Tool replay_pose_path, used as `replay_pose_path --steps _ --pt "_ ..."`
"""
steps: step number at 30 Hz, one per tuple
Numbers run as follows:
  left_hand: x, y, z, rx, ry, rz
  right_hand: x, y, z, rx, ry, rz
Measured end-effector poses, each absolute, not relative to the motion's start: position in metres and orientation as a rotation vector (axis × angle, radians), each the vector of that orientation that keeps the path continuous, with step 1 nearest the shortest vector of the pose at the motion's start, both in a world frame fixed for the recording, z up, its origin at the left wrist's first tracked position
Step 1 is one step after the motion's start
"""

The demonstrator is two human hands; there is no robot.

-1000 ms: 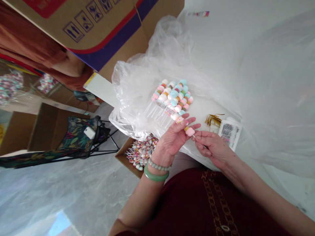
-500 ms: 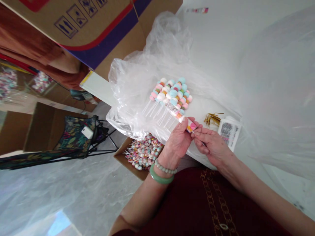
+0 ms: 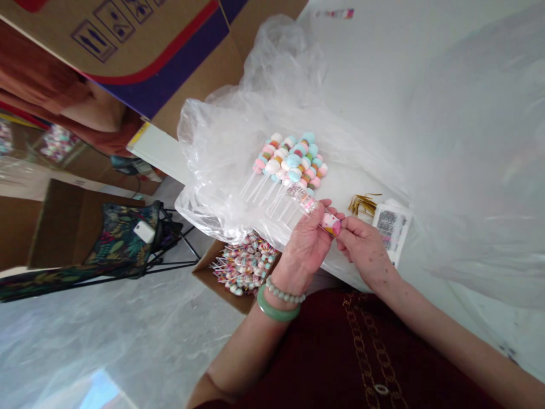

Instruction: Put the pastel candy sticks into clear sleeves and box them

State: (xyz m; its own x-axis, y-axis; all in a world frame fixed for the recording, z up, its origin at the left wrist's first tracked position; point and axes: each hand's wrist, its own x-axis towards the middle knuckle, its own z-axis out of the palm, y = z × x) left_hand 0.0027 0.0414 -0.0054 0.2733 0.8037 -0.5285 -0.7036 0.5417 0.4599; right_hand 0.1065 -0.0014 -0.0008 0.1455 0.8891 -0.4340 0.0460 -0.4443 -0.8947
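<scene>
From the head-worn view, a person is bending over a counter (image 3: 347, 271) and working with both bare hands on one pink marshmallow pop (image 3: 330, 224). The pop is sitting between the hands, up at the fingertips and just past the edge of a clear plastic bag (image 3: 213, 170). The left hand (image 3: 305, 247) is closing around it from below, with its fingers curling in against the sweet. The right hand (image 3: 365, 250) is gripping it from the other side in a tight pinch of thumb and forefinger. Neither hand is open. A shiny clear film seems to be covering the pink sweet, though the fingers are hiding its stick. The step in hand looks like close work on this single pop, and a steady, gentle pinch seems to be what the moment is calling for, since the sweet looks soft. Beside the hands, a cluster of pastel pops (image 3: 289, 162) is lying on the bag with the sticks pointing toward the person, and a few wrapped pops (image 3: 298, 194) are lying nearest the left hand. Gold twist ties (image 3: 361, 205) and a printed packet (image 3: 390, 227) are sitting just to the right. Below the counter edge, an open cardboard box of more pops (image 3: 244, 267) is standing ready.
</scene>
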Motion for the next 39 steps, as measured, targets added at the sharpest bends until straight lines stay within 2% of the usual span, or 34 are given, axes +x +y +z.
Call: replay_pose_path --steps 3,5,11,17,21,27,32,35,39 --pt "-0.002 0.043 -0.007 0.188 0.821 1.085 0.116 -0.008 0.000 -1.644 -0.953 1.491" --pt "-0.007 0.044 -0.006 0.257 0.848 1.119 0.119 -0.011 0.000 -1.696 -1.037 1.445" --pt "-0.010 0.034 -0.003 0.473 1.029 0.914 0.111 -0.018 -0.003 -1.737 -1.284 1.084" --pt "-0.009 0.014 -0.008 0.408 0.884 0.732 0.110 -0.024 -0.010 -1.710 -1.464 0.919" --pt "-0.018 0.009 0.000 0.465 0.811 0.683 0.113 -0.027 -0.008 -1.542 -1.686 0.674" --pt "-0.018 0.007 0.001 0.332 0.885 0.849 0.107 -0.043 -0.004 -1.496 -1.979 0.415" --pt "0.004 0.000 -0.007 0.225 0.964 0.945 0.096 -0.051 0.007 -1.682 -2.106 0.143" --pt "0.012 -0.005 -0.005 0.170 0.903 0.911 0.097 -0.047 0.008 -1.746 -1.913 0.298" --pt "0.006 -0.011 -0.003 0.193 0.743 0.727 0.108 -0.039 0.006 -1.608 -1.234 1.197"
